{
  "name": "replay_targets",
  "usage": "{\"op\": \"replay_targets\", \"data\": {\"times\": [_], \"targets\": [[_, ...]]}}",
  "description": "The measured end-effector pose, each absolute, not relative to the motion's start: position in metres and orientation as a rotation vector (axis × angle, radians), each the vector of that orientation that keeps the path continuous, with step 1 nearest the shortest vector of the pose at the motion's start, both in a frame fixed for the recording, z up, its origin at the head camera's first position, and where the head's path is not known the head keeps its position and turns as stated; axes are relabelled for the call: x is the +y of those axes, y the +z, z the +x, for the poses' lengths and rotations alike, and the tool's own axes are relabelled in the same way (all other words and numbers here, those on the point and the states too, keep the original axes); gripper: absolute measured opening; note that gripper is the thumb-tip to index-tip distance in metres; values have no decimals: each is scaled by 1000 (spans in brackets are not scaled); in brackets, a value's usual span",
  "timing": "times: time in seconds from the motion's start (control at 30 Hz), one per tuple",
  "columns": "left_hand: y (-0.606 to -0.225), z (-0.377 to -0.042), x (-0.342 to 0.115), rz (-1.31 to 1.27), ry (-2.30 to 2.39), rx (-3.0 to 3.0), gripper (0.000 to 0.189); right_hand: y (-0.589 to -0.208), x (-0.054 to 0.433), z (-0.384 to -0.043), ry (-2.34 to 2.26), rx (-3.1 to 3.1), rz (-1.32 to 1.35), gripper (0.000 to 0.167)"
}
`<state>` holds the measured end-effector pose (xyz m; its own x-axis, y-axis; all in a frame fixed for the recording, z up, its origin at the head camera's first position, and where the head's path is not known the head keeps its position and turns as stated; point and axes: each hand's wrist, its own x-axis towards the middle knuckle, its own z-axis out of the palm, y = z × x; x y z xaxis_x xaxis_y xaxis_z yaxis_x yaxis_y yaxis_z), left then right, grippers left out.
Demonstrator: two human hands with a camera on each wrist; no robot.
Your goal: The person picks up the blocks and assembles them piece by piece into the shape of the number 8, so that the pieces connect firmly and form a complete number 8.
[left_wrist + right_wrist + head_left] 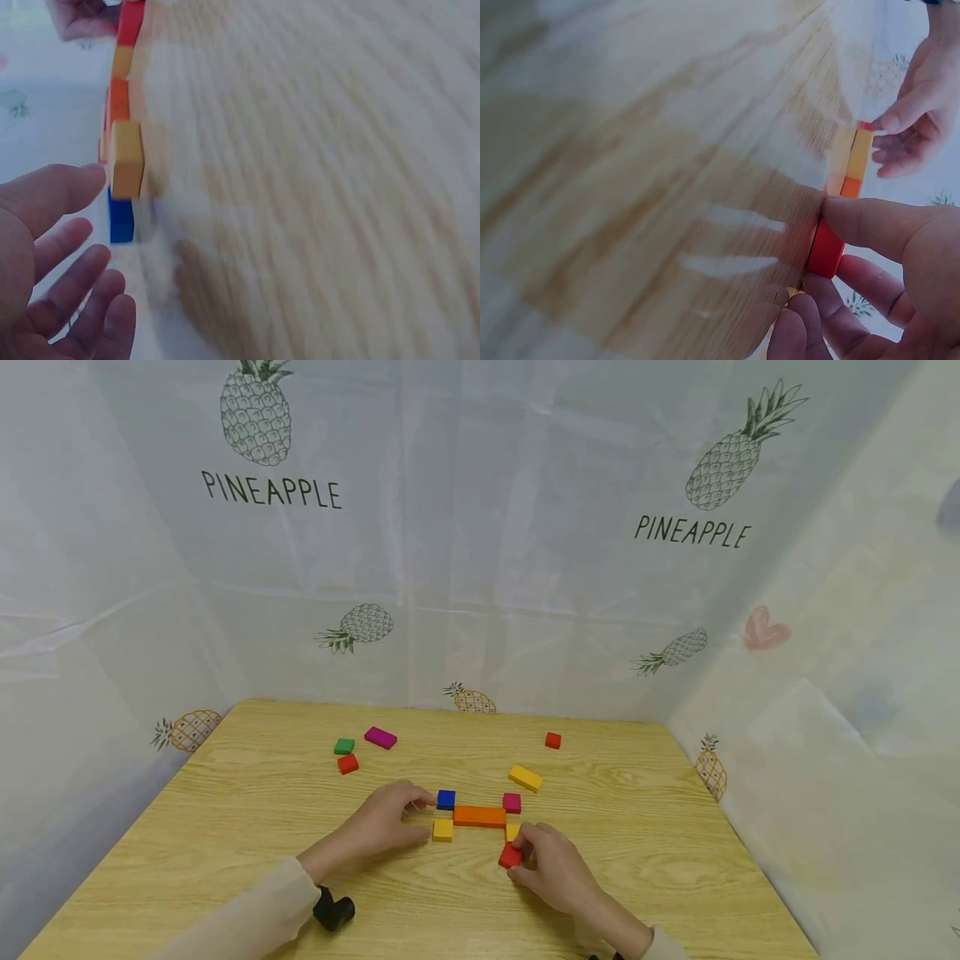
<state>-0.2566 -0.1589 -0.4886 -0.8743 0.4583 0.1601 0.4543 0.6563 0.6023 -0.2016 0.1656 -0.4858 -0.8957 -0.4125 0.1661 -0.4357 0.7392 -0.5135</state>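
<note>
A long orange block [480, 816] lies on the table, with small blocks at its corners: blue [446, 799] at back left, yellow [442, 830] at front left, pink [512, 802] at back right. A second yellow block [512, 832] at front right is partly hidden by fingers. My right hand [555, 868] pinches a red block [510, 857] between thumb and fingers, right by that second yellow one. Relaxed and holding nothing, my left hand [382, 820] is beside the blue and left yellow blocks, its thumb [82, 184] close to the yellow one.
Farther back on the wooden table [405, 902] lie a green block [344, 746], a red block [348, 764] and a magenta block [381, 737] at left. A long yellow block [526, 778] and a small red block [552, 740] lie at right. Pineapple-print cloth [480, 543] encloses the table.
</note>
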Motion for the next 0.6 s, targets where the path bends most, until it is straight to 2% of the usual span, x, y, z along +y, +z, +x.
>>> {"op": "replay_targets", "data": {"times": [0.27,0.6], "targets": [[-480,-262,-191,645,1107,2962,39,-485,166,-204,869,-2896,712,29],[-486,-291,-236,483,1078,3170,46,-483,165,-203,875,-2918,697,29]]}}
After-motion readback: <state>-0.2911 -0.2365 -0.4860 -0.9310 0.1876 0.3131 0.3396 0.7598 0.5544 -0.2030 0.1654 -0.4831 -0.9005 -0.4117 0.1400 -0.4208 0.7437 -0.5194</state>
